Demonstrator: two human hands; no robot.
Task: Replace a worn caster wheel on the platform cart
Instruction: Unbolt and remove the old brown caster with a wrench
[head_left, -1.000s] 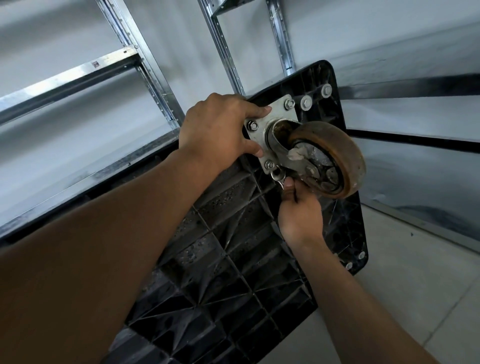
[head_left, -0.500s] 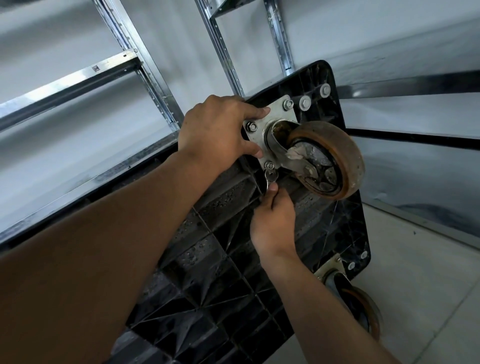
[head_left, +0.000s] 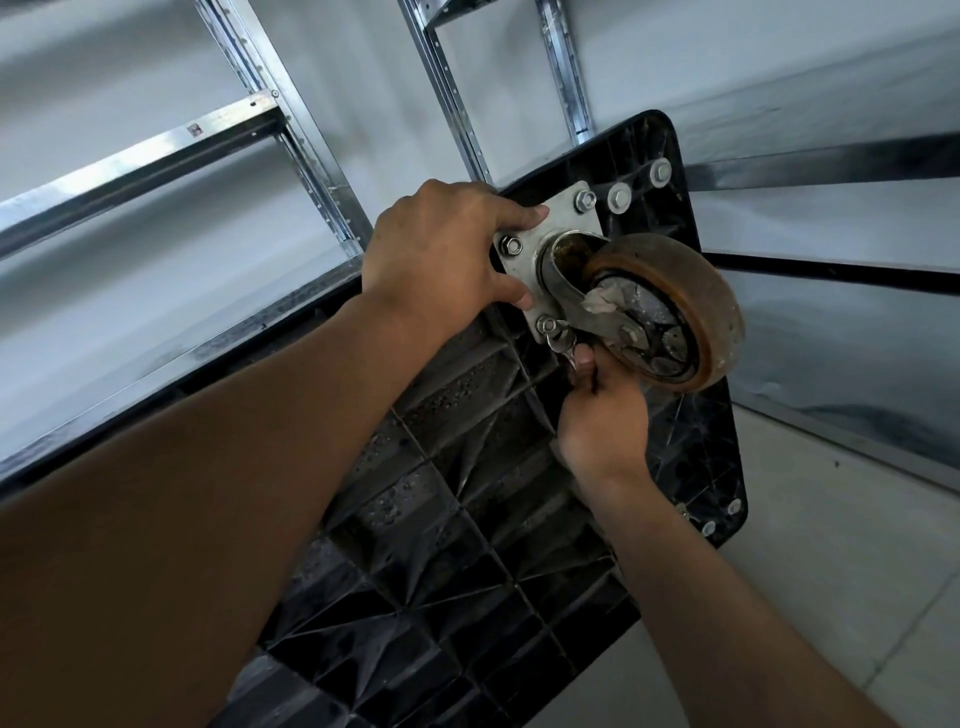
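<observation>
The black ribbed platform cart (head_left: 467, 545) is tipped up on its side with its underside facing me. A worn brown caster wheel (head_left: 675, 306) sits on a silver mounting plate (head_left: 558, 228) bolted near the upper corner. My left hand (head_left: 441, 249) holds the left edge of that plate, thumb and forefinger around a corner nut. My right hand (head_left: 602, 415) grips a small silver wrench (head_left: 563, 345) whose head sits at the lower plate nut (head_left: 545, 326), just under the wheel.
Metal shelving uprights (head_left: 291, 140) and rails stand behind the cart on the left. A pale wall with a dark rail (head_left: 841, 270) runs on the right. Light floor tiles (head_left: 831, 571) lie at lower right. More bolts (head_left: 618, 196) dot the cart's top corner.
My right hand swung the wrench handle left half a second ago and has now swung back right under the wheel. The left hand stayed on the plate.
</observation>
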